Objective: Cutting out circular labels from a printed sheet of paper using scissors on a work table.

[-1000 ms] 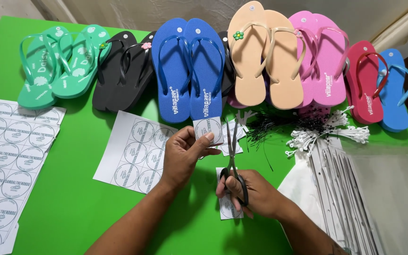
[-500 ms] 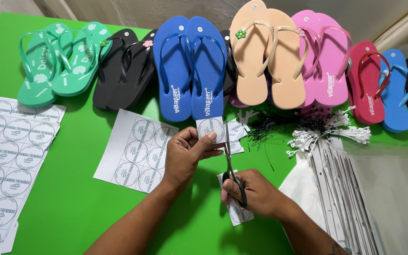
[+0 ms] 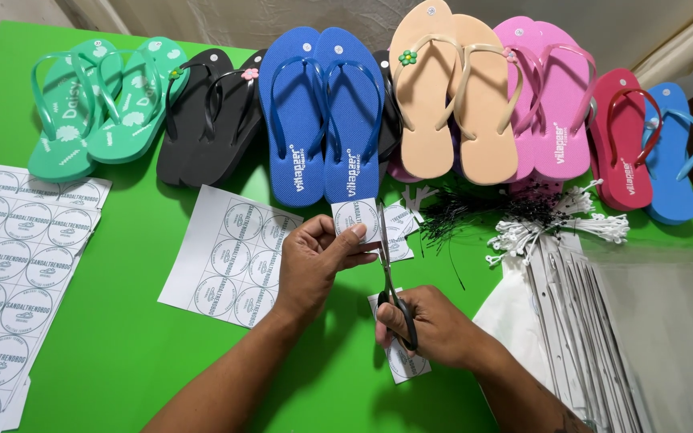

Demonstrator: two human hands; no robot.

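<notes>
Fingers [image 3: 338, 240] of left hand [image 3: 314, 265] pinch paper label [image 3: 354, 215] | right hand [image 3: 431, 325] grips scissors [image 3: 387, 273] | blue flip-flops [image 3: 322, 112] just behind

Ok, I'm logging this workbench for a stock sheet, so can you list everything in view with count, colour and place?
Table: one, bright green, under everything.
Flip-flop pairs: seven along the far edge, left to right: green pair, black pair, blue pair, beige pair, pink pair, red pair, light blue pair.
Label sheets: a stack, white with round printed labels, left edge.
Part-cut label sheet: one, white, centre.
Cut label pieces: several, white, by the blue pair.
Plastic tag ties: a heap, black and white, right of centre.
Clear bags: a stack, right side.
Scissors: one, black handles.
Left hand: holds a label strip.
Right hand: holds the scissors.
</notes>
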